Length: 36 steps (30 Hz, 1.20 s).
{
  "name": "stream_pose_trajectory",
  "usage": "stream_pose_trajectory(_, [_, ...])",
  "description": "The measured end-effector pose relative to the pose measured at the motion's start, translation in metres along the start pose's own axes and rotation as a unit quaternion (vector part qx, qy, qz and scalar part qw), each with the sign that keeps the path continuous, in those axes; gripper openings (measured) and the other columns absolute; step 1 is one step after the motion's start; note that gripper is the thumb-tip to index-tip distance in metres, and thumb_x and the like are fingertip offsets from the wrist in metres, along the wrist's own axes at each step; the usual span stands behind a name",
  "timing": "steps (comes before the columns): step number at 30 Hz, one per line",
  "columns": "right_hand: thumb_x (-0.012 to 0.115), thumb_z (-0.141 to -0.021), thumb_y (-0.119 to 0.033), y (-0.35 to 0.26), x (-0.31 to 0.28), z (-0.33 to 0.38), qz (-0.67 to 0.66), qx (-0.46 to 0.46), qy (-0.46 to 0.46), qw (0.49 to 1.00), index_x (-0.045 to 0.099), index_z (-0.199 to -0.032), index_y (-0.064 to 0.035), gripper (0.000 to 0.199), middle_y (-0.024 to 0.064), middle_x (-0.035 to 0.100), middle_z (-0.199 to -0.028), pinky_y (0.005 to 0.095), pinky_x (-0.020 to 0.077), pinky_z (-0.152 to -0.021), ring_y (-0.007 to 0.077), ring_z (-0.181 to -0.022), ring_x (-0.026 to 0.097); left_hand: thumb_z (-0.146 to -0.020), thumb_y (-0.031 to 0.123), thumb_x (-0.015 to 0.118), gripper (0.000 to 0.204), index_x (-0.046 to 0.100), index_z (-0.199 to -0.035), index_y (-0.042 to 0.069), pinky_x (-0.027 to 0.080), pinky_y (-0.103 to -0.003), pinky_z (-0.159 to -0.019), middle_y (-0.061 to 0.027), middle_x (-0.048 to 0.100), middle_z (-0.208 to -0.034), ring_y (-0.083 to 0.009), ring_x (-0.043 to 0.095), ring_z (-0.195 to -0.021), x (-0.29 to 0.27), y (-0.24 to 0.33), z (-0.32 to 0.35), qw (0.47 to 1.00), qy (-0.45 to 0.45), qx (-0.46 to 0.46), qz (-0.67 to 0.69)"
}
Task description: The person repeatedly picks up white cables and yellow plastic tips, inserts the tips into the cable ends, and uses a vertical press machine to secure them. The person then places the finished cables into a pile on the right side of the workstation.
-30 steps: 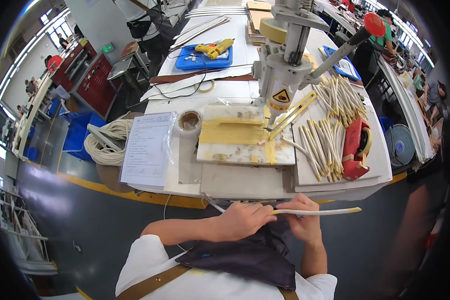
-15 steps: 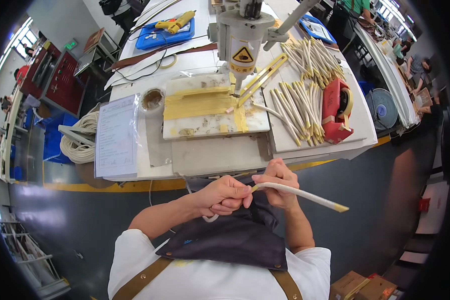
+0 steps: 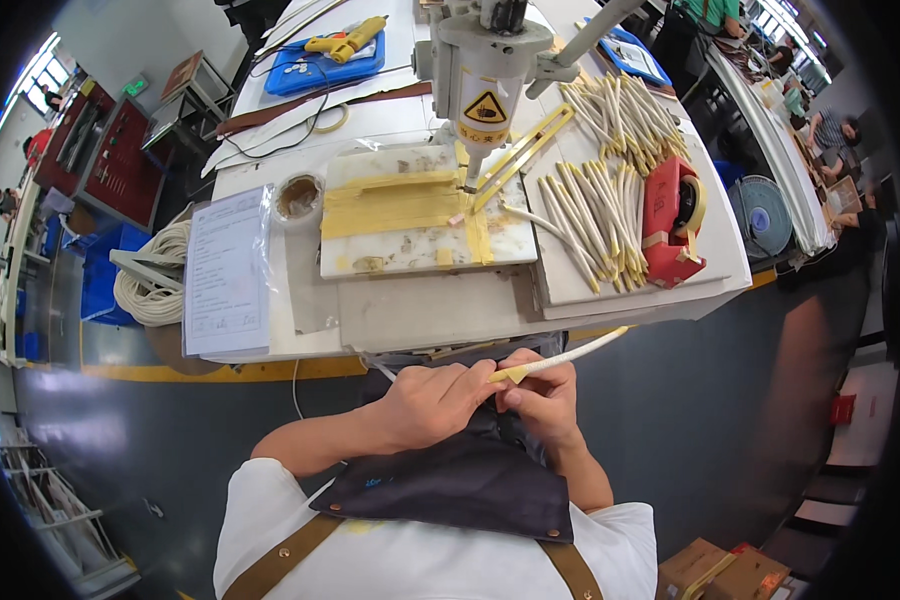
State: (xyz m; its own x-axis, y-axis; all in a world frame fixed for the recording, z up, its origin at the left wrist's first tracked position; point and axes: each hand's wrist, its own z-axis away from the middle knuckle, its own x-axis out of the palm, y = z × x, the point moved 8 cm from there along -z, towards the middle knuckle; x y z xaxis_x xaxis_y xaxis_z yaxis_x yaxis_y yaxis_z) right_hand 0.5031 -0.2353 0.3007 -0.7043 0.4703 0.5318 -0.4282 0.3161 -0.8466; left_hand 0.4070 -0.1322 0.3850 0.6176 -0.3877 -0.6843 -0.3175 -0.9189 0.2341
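A white cord point(image 3: 582, 350) runs between my hands in front of the apron, its far end rising to the right toward the table edge. Pale yellow tape point(image 3: 516, 374) is around the cord where the hands meet, with a small flap standing out. My left hand point(image 3: 432, 405) is closed on the taped part, knuckles up. Thumb and fingers of my right hand point(image 3: 544, 398) pinch the cord just beside the tape. Further cord shows as a short white piece left of my left hand; the rest is hidden.
On the table lie many taped cord pieces point(image 3: 598, 220), a red tape dispenser point(image 3: 674, 222) and a white board point(image 3: 370, 255) under a press machine point(image 3: 485, 95). A paper sheet point(image 3: 228, 270) hangs over the front edge. Rope coils point(image 3: 160, 270) stand at left, cartons point(image 3: 720, 572) at lower right.
The cord's free end has swung from pointing down-right to up-right. My left hand has turned knuckles up, and my right hand has shifted slightly down and left with its grip changed.
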Motion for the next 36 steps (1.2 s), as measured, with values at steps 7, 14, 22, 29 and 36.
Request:
stream_pose_trajectory(7, [0.078, -0.086, -0.014, -0.011, 0.005, -0.007, -0.051, -0.011, 0.042, 0.998, 0.067, -0.116, 0.0076, 0.038, 0.0113, 0.067, -0.102, 0.0284, 0.0590, -0.072, 0.0176, -0.083, 0.068, -0.079, 0.012, 0.076, 0.039, 0.069, -0.114, -0.006, 0.043, -0.027, -0.047, -0.0022, 0.059, -0.071, -0.0116, 0.058, -0.056, -0.001, -0.006, 0.002, 0.996, -0.042, 0.050, -0.058])
stream_pose_trajectory(14, [0.074, -0.087, 0.006, -0.005, -0.003, -0.016, 0.033, 0.030, 0.050, 0.998, 0.072, -0.106, 0.0027, 0.019, 0.0114, 0.073, -0.101, 0.0278, 0.0593, -0.074, 0.0150, -0.086, 0.070, -0.084, 0.014, 0.071, 0.030, 0.072, -0.110, 0.000, 0.045, -0.027, -0.050, -0.0032, 0.057, -0.070, -0.0130, 0.058, -0.057, 0.003, -0.014, 0.005, 1.000, -0.023, 0.000, -0.020])
stream_pose_trajectory(22, [0.070, -0.093, -0.001, -0.025, -0.001, -0.024, 0.218, -0.038, -0.048, 0.974, 0.073, -0.104, 0.0029, 0.012, 0.0107, 0.074, -0.097, 0.0285, 0.0588, -0.079, 0.0150, -0.088, 0.071, -0.102, 0.018, 0.062, 0.025, 0.075, -0.097, -0.002, 0.033, -0.021, -0.041, -0.0024, 0.063, -0.061, -0.0036, 0.049, -0.045, 0.053, -0.052, 0.042, 0.623, -0.283, -0.522, 0.509])
stream_pose_trajectory(29, [0.070, -0.098, -0.017, -0.011, 0.010, -0.025, 0.033, -0.057, -0.173, 0.983, 0.070, -0.105, -0.0001, 0.019, 0.0076, 0.064, -0.103, 0.0281, 0.0510, -0.075, 0.0133, -0.084, 0.062, -0.103, 0.018, 0.061, 0.030, 0.071, -0.097, -0.010, 0.028, -0.019, -0.035, -0.0067, 0.061, -0.059, -0.0041, 0.040, -0.036, 0.062, -0.043, 0.044, 0.538, -0.263, -0.517, 0.612])
stream_pose_trajectory(36, [0.068, -0.099, -0.022, -0.004, 0.018, -0.021, -0.063, -0.039, -0.211, 0.975, 0.068, -0.098, -0.0011, 0.021, 0.0103, 0.060, -0.110, 0.0278, 0.0493, -0.072, 0.0135, -0.080, 0.059, -0.102, 0.017, 0.062, 0.028, 0.070, -0.102, -0.010, 0.028, -0.019, -0.036, -0.0049, 0.060, -0.059, -0.0044, 0.040, -0.037, 0.065, -0.038, 0.052, 0.518, -0.271, -0.517, 0.625])
